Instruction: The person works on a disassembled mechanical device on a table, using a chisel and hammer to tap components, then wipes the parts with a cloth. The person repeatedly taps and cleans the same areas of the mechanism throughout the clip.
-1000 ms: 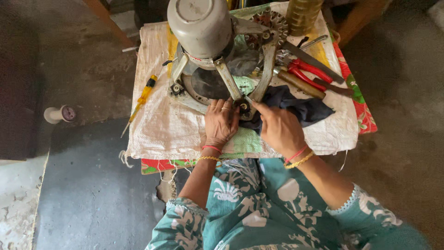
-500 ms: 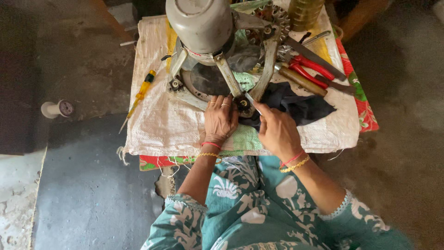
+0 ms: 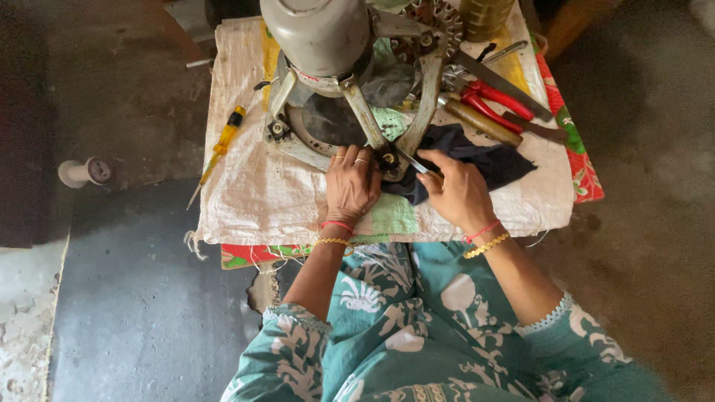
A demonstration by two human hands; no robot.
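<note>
A grey metal motor assembly (image 3: 328,52) with radiating metal arms stands on a white woven sack (image 3: 253,193) over a small table. My left hand (image 3: 350,186) rests palm down on the near arm of the frame, fingers by a bolt (image 3: 387,158). My right hand (image 3: 456,192) pinches a thin metal tool (image 3: 412,161) whose tip points at that bolt. A dark blue cloth (image 3: 477,160) lies under and behind my right hand.
A yellow-handled screwdriver (image 3: 222,145) lies at the sack's left edge. Red-handled pliers (image 3: 495,104), a wooden-handled tool (image 3: 480,123) and a long blade lie at the right. A white spool (image 3: 86,172) sits on the floor to the left. A brass-coloured container (image 3: 485,15) stands at the back.
Both hands stay at the bolt on the near arm. The view has shifted slightly, little else differs.
</note>
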